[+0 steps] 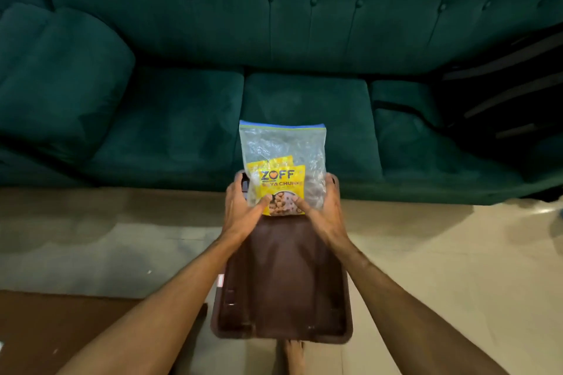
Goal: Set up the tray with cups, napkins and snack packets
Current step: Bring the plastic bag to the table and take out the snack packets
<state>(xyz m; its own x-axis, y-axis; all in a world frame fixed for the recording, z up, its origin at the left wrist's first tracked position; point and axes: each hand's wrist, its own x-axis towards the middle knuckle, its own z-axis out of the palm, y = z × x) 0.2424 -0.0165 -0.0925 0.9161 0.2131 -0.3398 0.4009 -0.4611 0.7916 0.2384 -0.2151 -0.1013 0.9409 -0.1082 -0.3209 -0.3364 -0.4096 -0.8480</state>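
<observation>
- The clear zip-top plastic bag of yellow snack packets (281, 167) stands upright at the far edge of the brown rectangular plastic tray (283, 283), which is held in the air over the tiled floor (457, 253).
- The left hand (242, 207) and right hand (324, 207) each close their grip on bag and tray edge together.
- Held only at its far end, the tray could tip.
- The slick bag may slide off toward the green velvet sofa (182, 119).

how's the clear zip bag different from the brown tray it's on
The zip bag is see-through with a blue seal strip; the tray is opaque dark brown. The bag stands upright, while the tray lies flat. The bag holds yellow packets; the tray's near part is bare. Both are held by the left hand and right hand.
</observation>
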